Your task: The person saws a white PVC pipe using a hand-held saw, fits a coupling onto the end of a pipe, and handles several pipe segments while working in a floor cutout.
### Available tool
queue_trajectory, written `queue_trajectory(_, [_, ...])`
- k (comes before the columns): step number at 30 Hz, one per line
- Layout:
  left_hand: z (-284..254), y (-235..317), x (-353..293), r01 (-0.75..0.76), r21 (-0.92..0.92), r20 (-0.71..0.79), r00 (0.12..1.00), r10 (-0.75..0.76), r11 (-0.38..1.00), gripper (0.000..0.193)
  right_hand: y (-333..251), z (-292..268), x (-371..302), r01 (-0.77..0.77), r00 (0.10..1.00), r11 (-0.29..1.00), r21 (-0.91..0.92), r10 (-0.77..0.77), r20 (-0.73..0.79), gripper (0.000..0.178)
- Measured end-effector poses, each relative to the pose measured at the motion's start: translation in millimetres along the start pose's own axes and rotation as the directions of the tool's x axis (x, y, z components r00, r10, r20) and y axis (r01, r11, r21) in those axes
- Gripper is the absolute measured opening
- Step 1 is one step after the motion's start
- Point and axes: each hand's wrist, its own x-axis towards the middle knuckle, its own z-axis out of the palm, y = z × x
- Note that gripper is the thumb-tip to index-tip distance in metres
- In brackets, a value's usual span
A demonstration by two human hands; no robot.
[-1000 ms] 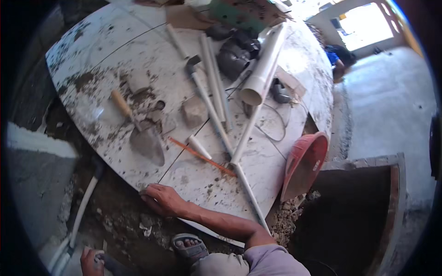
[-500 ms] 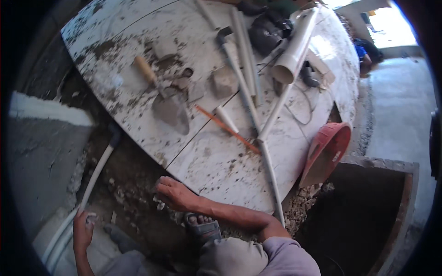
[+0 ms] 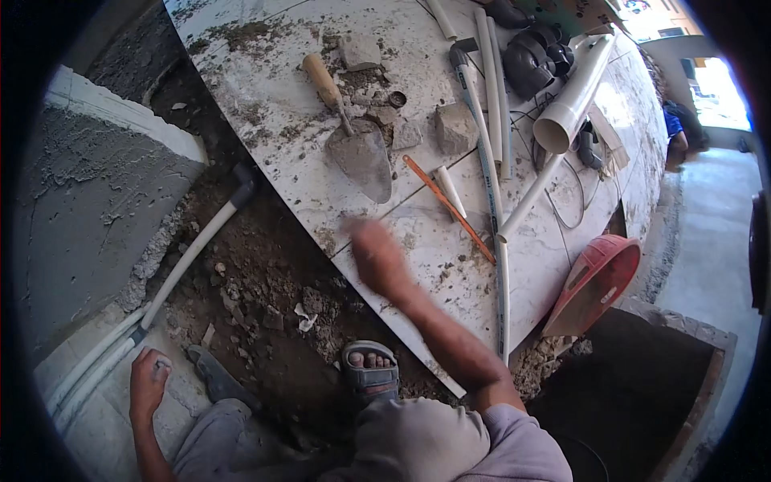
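Observation:
My left hand (image 3: pixel 151 379) is closed beside the white pipes (image 3: pixel 95 363) on the left. A small greyish thing shows at its fingers, too small to name. My right hand (image 3: pixel 377 261) is over the near edge of the marbled white slab (image 3: pixel 385 301), its fingers smeared by motion. Beyond it lie a trowel (image 3: pixel 361 165) with a wooden handle, an orange hacksaw blade (image 3: pixel 446 207) and a short white pipe piece (image 3: pixel 451 191). A longer white pipe with a black elbow (image 3: pixel 241 183) rises from near my left hand.
Stone chunks (image 3: pixel 456 128), black fittings (image 3: pixel 532 63), a wide white pipe (image 3: pixel 574 100) and thin pipes (image 3: pixel 491 88) lie on the slab. A red hard hat (image 3: pixel 590 281) rests by a dark pit (image 3: pixel 634 386). Loose soil (image 3: pixel 265 281) fills the trench beside a rough wall (image 3: pixel 104 193). Someone in blue (image 3: pixel 676 124) is far right.
My right hand has moved from above the trench edge to over the slab. The left hand, formerly at the white pipe, is now slightly apart from it. The whole view has shifted.

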Motion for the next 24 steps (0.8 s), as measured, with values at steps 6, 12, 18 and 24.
queue_trajectory(6, [0,-17,-14,0.103,-0.061,0.173,0.981,-0.091,0.993,0.009,90,-134,78,-0.192,0.934,0.894,-0.404,0.039,-0.356,0.026])
queue_trajectory(12, [-1,2,-15,0.11,-0.035,0.072,0.992,-0.107,0.993,0.021,140,-153,69,-0.461,0.856,0.628,-0.627,0.502,-0.126,0.035])
queue_trajectory(18, [1,-5,-17,0.073,0.018,0.168,0.983,-0.075,0.997,0.034,163,-149,47,-0.454,0.89,0.759,-0.467,0.408,-0.203,0.045])
queue_trajectory(24, [0,1,-15,0.097,0.058,0.185,0.977,-0.106,0.994,0.038,142,-150,40,-0.452,0.891,0.843,-0.293,0.408,-0.199,0.052])
